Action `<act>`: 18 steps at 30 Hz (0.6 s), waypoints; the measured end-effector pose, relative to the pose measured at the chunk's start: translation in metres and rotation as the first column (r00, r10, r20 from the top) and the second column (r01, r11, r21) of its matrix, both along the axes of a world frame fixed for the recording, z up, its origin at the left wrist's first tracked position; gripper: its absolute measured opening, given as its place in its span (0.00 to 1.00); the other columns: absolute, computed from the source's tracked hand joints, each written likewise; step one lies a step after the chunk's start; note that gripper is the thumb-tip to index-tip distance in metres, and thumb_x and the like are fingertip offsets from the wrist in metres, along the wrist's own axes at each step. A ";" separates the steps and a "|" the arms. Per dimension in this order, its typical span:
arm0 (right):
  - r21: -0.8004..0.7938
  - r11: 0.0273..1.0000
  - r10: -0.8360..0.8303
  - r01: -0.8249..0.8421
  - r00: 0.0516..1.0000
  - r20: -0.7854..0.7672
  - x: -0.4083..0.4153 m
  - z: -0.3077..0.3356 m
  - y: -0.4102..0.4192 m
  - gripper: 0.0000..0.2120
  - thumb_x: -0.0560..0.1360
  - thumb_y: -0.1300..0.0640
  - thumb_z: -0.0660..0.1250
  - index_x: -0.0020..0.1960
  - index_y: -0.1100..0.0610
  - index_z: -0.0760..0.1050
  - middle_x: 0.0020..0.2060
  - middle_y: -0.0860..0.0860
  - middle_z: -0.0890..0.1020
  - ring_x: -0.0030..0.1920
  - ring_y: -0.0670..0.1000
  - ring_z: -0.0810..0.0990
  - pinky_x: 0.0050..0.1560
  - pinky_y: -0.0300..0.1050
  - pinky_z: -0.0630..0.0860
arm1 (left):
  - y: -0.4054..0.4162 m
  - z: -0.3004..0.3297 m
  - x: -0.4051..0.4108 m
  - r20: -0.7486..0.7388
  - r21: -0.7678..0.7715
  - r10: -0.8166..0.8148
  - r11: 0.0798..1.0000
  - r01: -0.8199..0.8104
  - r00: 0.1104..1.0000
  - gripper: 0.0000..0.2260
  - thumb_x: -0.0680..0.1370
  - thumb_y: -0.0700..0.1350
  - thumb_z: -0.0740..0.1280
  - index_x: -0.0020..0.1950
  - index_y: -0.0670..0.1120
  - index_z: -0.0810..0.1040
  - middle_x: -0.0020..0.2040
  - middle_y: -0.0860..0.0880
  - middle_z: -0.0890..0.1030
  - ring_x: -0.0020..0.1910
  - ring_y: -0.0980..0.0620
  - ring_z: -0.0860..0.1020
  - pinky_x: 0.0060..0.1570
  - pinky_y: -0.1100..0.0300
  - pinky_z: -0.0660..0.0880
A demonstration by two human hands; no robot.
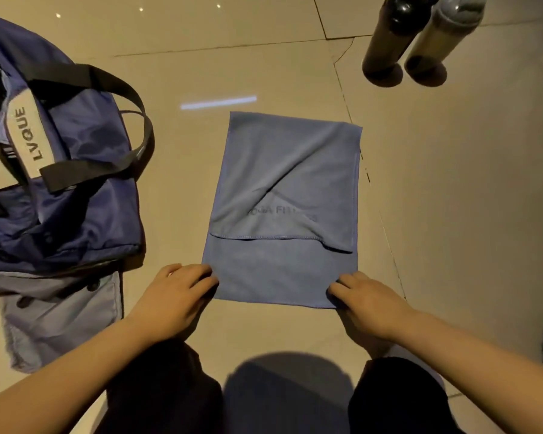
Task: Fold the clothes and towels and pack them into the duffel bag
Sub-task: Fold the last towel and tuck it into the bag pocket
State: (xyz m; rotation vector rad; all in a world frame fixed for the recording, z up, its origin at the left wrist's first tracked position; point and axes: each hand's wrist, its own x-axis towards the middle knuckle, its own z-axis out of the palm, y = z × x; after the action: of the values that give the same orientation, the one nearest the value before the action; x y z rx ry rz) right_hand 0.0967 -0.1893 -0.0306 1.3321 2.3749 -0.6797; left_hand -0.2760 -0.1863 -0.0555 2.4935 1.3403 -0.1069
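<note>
towel [282, 208] flat on floor [452, 189], folded over itself, centre, just ahead of the person's knees | left hand [176, 296] and right hand [367, 303] at its near corners | duffel bag [63, 195] to its left, apart, lying on a garment [60, 321] | two bottles [420, 36] upright, touching, far right behind towel

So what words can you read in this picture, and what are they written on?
"LVQUE": dark letters on the pale grey strip of the navy blue fabric duffel bag.
"...GA FI...": faint print on the folded blue cloth towel; a crease hides the rest, so the whole phrase cannot be read.
Nothing readable shows on the two dark bottles.
</note>
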 end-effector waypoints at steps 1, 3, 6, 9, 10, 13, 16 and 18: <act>-0.010 1.000 -0.022 0.022 1.000 0.002 0.001 -0.001 -0.003 0.11 0.75 0.56 0.65 0.56 0.56 0.74 0.50 0.55 0.76 0.49 0.58 0.75 0.41 0.50 0.73 | 0.001 0.000 -0.002 0.000 -0.007 -0.010 1.000 0.010 1.000 0.14 0.76 0.50 0.58 0.57 0.49 0.77 0.57 0.49 0.78 0.47 0.47 0.79 0.49 0.54 0.71; -0.027 0.998 -0.064 0.065 0.998 0.003 0.002 -0.002 -0.008 0.12 0.78 0.54 0.61 0.60 0.54 0.72 0.54 0.53 0.74 0.52 0.56 0.72 0.46 0.47 0.72 | 0.007 -0.001 -0.007 -0.006 -0.019 -0.036 0.999 0.036 0.999 0.14 0.75 0.49 0.58 0.57 0.49 0.77 0.56 0.49 0.79 0.45 0.46 0.80 0.49 0.54 0.71; -0.030 0.997 -0.070 0.071 0.997 0.020 0.001 0.003 -0.005 0.13 0.79 0.52 0.59 0.62 0.53 0.71 0.56 0.52 0.73 0.55 0.54 0.71 0.48 0.46 0.71 | 0.024 0.012 -0.001 0.016 0.006 -0.036 0.999 0.036 0.999 0.13 0.74 0.50 0.58 0.54 0.48 0.75 0.47 0.48 0.81 0.37 0.44 0.80 0.39 0.56 0.74; 0.083 0.980 -0.179 0.180 0.984 -0.017 0.000 0.012 0.018 0.11 0.76 0.54 0.64 0.56 0.57 0.76 0.55 0.54 0.74 0.53 0.57 0.75 0.46 0.48 0.74 | 0.054 0.027 0.010 0.048 0.120 -0.040 0.992 0.034 0.998 0.17 0.73 0.47 0.56 0.51 0.42 0.81 0.50 0.41 0.81 0.41 0.39 0.81 0.34 0.54 0.77; 0.130 0.972 -0.192 0.193 0.981 -0.021 0.000 0.013 0.026 0.11 0.74 0.56 0.67 0.55 0.59 0.78 0.55 0.55 0.75 0.53 0.59 0.75 0.46 0.51 0.75 | 0.064 0.028 0.011 0.040 0.171 -0.076 0.983 0.068 0.996 0.17 0.73 0.45 0.56 0.50 0.41 0.82 0.53 0.39 0.81 0.45 0.38 0.81 0.37 0.52 0.78; 0.122 0.988 -0.105 0.097 0.992 0.068 -0.001 0.013 0.044 0.19 0.74 0.53 0.68 0.63 0.59 0.76 0.66 0.56 0.70 0.64 0.60 0.71 0.60 0.53 0.73 | 0.084 0.024 0.009 -0.058 0.163 -0.213 0.962 0.220 0.975 0.10 0.72 0.39 0.68 0.52 0.42 0.84 0.58 0.39 0.80 0.53 0.39 0.81 0.44 0.49 0.80; -0.002 0.993 -0.117 0.119 0.984 0.131 0.002 0.014 0.053 0.26 0.77 0.45 0.63 0.72 0.54 0.67 0.72 0.51 0.64 0.71 0.54 0.63 0.70 0.48 0.62 | 0.088 0.019 0.007 -0.109 0.116 -0.286 0.948 0.298 0.952 0.17 0.64 0.35 0.77 0.53 0.43 0.84 0.57 0.41 0.82 0.53 0.41 0.82 0.43 0.45 0.79; -0.057 0.989 -0.125 0.134 0.983 0.133 0.004 0.018 0.055 0.31 0.77 0.42 0.62 0.75 0.53 0.61 0.74 0.49 0.60 0.73 0.52 0.60 0.73 0.47 0.59 | 0.089 0.019 0.007 -0.106 0.136 -0.311 0.936 0.324 0.944 0.19 0.64 0.35 0.75 0.55 0.42 0.84 0.57 0.41 0.82 0.50 0.42 0.83 0.42 0.47 0.80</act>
State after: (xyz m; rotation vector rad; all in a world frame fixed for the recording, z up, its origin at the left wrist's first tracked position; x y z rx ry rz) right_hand 0.1007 -0.1339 -0.0128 1.4657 2.1608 -0.6793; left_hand -0.2693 -0.0971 -0.0369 2.8479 0.9947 -0.1881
